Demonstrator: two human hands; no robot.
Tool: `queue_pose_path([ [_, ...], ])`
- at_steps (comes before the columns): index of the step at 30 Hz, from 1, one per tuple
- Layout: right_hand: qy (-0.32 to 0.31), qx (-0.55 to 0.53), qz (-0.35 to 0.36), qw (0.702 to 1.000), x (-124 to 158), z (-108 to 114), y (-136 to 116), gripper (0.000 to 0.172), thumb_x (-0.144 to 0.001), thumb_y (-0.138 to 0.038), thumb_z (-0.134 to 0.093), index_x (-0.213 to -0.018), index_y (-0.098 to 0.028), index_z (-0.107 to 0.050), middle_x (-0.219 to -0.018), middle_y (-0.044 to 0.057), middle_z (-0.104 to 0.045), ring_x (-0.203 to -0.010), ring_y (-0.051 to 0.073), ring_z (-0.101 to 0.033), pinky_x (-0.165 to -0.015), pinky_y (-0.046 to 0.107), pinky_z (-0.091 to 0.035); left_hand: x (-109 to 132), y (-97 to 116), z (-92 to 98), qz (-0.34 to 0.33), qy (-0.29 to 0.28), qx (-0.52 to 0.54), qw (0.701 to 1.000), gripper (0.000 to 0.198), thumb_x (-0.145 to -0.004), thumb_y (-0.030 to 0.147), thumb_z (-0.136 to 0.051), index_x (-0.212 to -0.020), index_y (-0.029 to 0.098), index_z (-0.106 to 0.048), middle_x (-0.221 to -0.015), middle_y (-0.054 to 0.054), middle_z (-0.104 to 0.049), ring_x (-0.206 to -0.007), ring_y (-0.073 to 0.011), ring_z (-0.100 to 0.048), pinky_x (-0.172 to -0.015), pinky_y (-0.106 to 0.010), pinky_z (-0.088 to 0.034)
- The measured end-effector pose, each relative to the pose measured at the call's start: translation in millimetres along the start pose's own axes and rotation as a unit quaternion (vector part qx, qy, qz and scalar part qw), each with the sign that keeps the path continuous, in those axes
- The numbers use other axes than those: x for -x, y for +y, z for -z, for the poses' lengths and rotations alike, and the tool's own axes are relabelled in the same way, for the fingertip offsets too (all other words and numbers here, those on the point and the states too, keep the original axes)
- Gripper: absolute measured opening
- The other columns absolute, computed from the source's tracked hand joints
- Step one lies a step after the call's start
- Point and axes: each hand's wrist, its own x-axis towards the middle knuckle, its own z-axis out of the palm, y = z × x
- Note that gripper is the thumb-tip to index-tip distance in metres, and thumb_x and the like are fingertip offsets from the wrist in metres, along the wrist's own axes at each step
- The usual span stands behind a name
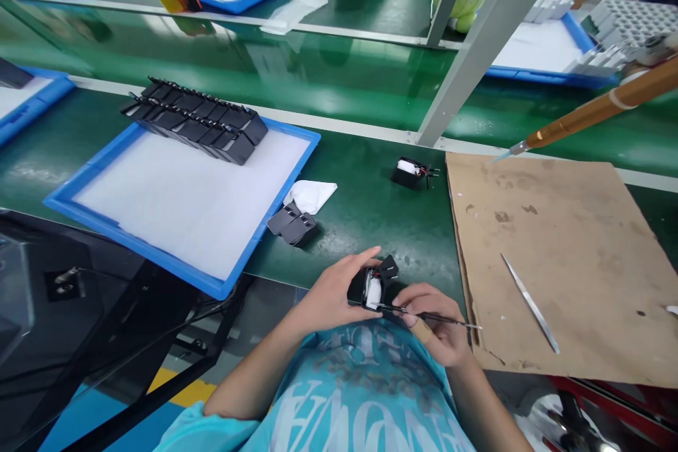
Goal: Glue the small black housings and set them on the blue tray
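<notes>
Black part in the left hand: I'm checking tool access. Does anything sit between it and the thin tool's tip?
Nothing visible does. The left hand holds the black part, and the thin tool in the right hand reaches its open side by the white piece.

A turquoise short-sleeved T-shirt carries large white lettering over a grey mottled print. Tan tape wraps one finger of the right hand.

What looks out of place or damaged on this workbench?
The black parts lie askew across the blue tray's far rim, partly hanging off. The cardboard sheet is spotted with dark marks and its near-left edge is ragged.
</notes>
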Motion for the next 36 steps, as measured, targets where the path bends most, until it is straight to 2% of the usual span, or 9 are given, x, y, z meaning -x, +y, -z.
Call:
queue_pose_path([
  [7, 0.013, -0.036, -0.030, 0.999, 2, -6, 0, 0.013, -0.085, -0.013, -0.061, -0.092, -0.023, -0.065, -0.090, 0.006, -0.070, -0.069, 0.016, -0.069, -0.063, 0.031, -0.059, 0, -2, -0.6, 0.007, 0.002, -0.001, 1.000, 0.093, -0.072, 0.037, -0.081, -0.147, 0.029, -0.027, -0.133, -0.008, -0.056, -0.122, -0.0281, -0.052, -0.104, -0.042, -0.040],
  [12, 0.186, -0.035, -0.106, 0.976, 1, 16, -30, 0.014, -0.089, -0.028, -0.057, -0.102, -0.027, -0.053, -0.084, 0.001, -0.063, -0.059, 0.015, -0.064, -0.054, 0.029, -0.055, 2, 0, -2.2, 0.032, 0.024, 0.008, 0.999, 0.090, -0.073, 0.033, -0.079, -0.147, 0.029, -0.028, -0.139, -0.011, -0.049, -0.126, -0.0293, -0.049, -0.107, -0.044, -0.040],
  [17, 0.062, 0.261, -0.290, 0.919, -32, 79, -48, 0.081, -0.084, -0.038, -0.062, -0.149, -0.023, -0.016, -0.064, -0.004, -0.060, -0.047, 0.017, -0.057, -0.045, 0.028, -0.047, 1, 3, 1.9, -0.011, 0.011, 0.048, 0.999, 0.088, -0.074, 0.012, -0.067, -0.148, 0.029, -0.023, -0.144, -0.008, -0.046, -0.130, -0.0268, -0.046, -0.111, -0.043, -0.037],
  [21, -0.024, 0.448, -0.313, 0.837, -62, 106, -39, 0.093, -0.084, -0.034, -0.056, -0.152, -0.007, 0.003, -0.055, -0.003, -0.060, -0.049, 0.021, -0.060, -0.050, 0.029, -0.044, -6, 6, 6.7, -0.050, 0.019, 0.056, 0.997, 0.086, -0.070, -0.001, -0.049, -0.147, 0.029, -0.024, -0.142, -0.007, -0.048, -0.131, -0.0236, -0.045, -0.112, -0.041, -0.035],
  [24, 0.023, 0.583, -0.279, 0.763, -71, 94, -38, 0.079, -0.086, -0.039, -0.054, -0.150, -0.008, -0.020, -0.065, 0.005, -0.065, -0.056, 0.024, -0.062, -0.049, 0.030, -0.042, -11, 6, 5.6, -0.050, 0.036, 0.033, 0.998, 0.081, -0.075, 0.003, -0.053, -0.146, 0.029, -0.025, -0.137, -0.007, -0.051, -0.127, -0.0233, -0.048, -0.109, -0.041, -0.037],
  [26, 0.017, 0.588, -0.220, 0.778, -69, 70, -41, 0.060, -0.089, -0.048, -0.051, -0.139, -0.016, -0.041, -0.078, 0.007, -0.067, -0.061, 0.022, -0.063, -0.051, 0.029, -0.044, -13, 5, 2.3, -0.045, 0.057, 0.020, 0.997, 0.074, -0.080, 0.010, -0.057, -0.145, 0.029, -0.027, -0.133, -0.007, -0.053, -0.123, -0.0228, -0.051, -0.107, -0.040, -0.039],
  [29, -0.125, 0.510, -0.103, 0.845, -61, 26, -44, 0.050, -0.086, -0.056, -0.055, -0.123, -0.024, -0.054, -0.098, 0.006, -0.065, -0.073, 0.019, -0.066, -0.055, 0.027, -0.048, -14, 1, -3.7, -0.037, 0.100, 0.010, 0.994, 0.068, -0.082, 0.013, -0.060, -0.142, 0.029, -0.032, -0.123, -0.005, -0.057, -0.113, -0.0208, -0.056, -0.102, -0.037, -0.042],
  [32, -0.179, 0.554, -0.037, 0.812, -58, -3, -42, 0.038, -0.088, -0.050, -0.055, -0.109, -0.019, -0.059, -0.096, 0.007, -0.064, -0.075, 0.021, -0.067, -0.049, 0.026, -0.043, -12, -2, -6.3, -0.029, 0.133, 0.003, 0.991, 0.066, -0.080, 0.011, -0.062, -0.138, 0.029, -0.037, -0.116, -0.004, -0.058, -0.106, -0.0198, -0.058, -0.098, -0.036, -0.045],
  [36, -0.240, 0.572, 0.017, 0.784, -69, -3, -43, 0.027, -0.093, -0.027, -0.049, -0.117, -0.019, -0.059, -0.099, 0.008, -0.066, -0.076, 0.020, -0.068, -0.052, 0.026, -0.045, -8, -5, -3.7, -0.005, 0.133, 0.034, 0.990, 0.067, -0.079, 0.015, -0.067, -0.137, 0.032, -0.038, -0.112, -0.001, -0.060, -0.105, -0.0200, -0.059, -0.097, -0.036, -0.046],
])
